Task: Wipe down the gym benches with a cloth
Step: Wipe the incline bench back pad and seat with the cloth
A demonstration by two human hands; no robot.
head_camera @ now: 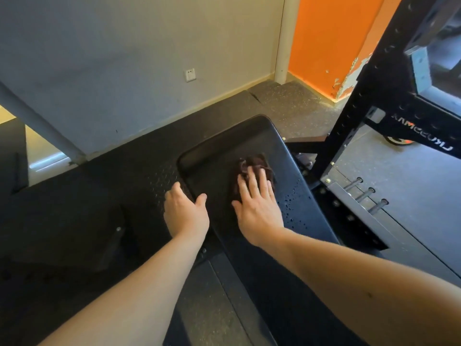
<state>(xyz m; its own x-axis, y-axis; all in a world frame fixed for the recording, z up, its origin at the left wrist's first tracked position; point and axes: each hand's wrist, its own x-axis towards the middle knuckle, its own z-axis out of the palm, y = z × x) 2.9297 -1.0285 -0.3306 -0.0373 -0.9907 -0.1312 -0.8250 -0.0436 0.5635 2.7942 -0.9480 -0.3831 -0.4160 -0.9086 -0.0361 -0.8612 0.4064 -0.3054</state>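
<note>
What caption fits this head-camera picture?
Right hand presses a dark cloth on the black bench pad; left hand rests on its edge.
</note>
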